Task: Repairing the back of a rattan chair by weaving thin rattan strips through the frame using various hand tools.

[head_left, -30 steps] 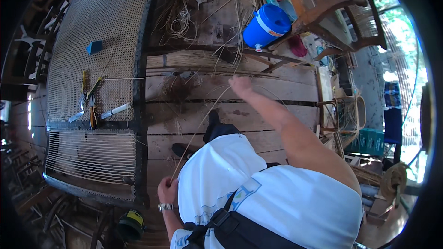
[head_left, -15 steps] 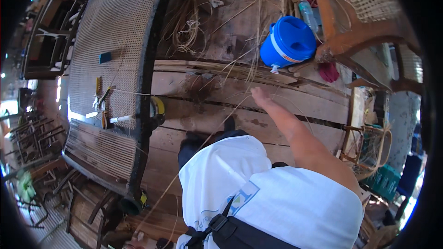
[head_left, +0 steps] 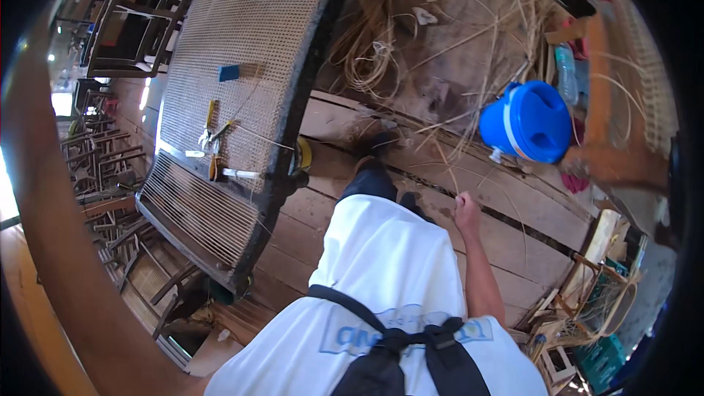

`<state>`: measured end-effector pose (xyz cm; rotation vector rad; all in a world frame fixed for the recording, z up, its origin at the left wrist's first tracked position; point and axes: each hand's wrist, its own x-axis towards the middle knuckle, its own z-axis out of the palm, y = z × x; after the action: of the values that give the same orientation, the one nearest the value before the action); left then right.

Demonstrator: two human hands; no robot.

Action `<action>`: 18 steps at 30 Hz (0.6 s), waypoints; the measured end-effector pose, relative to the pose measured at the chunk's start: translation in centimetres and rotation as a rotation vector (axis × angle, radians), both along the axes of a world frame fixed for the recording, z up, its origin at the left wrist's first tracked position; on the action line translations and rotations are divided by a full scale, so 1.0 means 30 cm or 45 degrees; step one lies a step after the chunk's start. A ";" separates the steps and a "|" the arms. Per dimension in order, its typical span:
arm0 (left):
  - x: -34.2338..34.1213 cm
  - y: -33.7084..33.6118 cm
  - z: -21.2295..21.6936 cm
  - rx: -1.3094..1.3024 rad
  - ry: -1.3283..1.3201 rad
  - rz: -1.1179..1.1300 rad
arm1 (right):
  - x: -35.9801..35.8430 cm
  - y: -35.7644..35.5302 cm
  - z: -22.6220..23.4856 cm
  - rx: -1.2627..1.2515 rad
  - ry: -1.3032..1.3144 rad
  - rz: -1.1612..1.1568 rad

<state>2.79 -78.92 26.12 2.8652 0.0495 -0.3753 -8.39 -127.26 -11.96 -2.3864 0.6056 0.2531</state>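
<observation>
My right hand [head_left: 467, 211] is low over the plank floor, to the right of my legs. Its fingers are closed, and a thin cane strand [head_left: 446, 163] runs up from them toward the loose cane. My left forearm [head_left: 70, 249] rises blurred and close along the left rim; the hand at its end is out of sight. Left of my legs stands a long dark-framed bench with a woven cane panel [head_left: 238, 26]. On it lie a blue block [head_left: 229, 72], a yellow-handled tool [head_left: 210, 113], pliers [head_left: 222, 130] and a white stick-like piece [head_left: 240, 174].
A blue water jug [head_left: 539, 121] stands right of a loose cane coil [head_left: 367, 73]. Beyond it are a plastic bottle [head_left: 565, 73] and a wooden chair frame [head_left: 609, 169]. Gaps show between floor planks. Stacked chair frames [head_left: 103, 161] fill the left; a green crate [head_left: 601, 363] sits lower right.
My view has shifted, and my right hand has drawn back nearer my body. My left forearm has come up at the left rim. One foot is now farther forward beside the bench.
</observation>
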 end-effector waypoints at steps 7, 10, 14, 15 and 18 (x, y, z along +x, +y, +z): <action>0.950 -0.131 -0.086 -0.078 -0.095 -0.476 | 0.313 0.093 0.291 0.557 -0.152 -0.532; 1.202 -0.104 -0.161 -0.106 -0.103 -0.641 | 0.432 0.088 0.327 0.633 -0.164 -0.516; 1.299 0.224 -0.313 -0.269 -0.203 -0.524 | 0.505 0.061 0.348 0.795 -0.177 -0.543; 1.218 0.419 -0.369 -0.112 -0.280 -0.212 | 0.515 0.060 0.356 0.807 -0.164 -0.567; 0.759 1.186 -0.573 0.056 -0.192 0.313 | 0.614 0.055 0.277 0.845 -0.139 -0.400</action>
<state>25.56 -43.35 8.94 2.8748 0.3815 -0.1105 10.04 -125.61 -3.64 -1.6334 0.7027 0.1515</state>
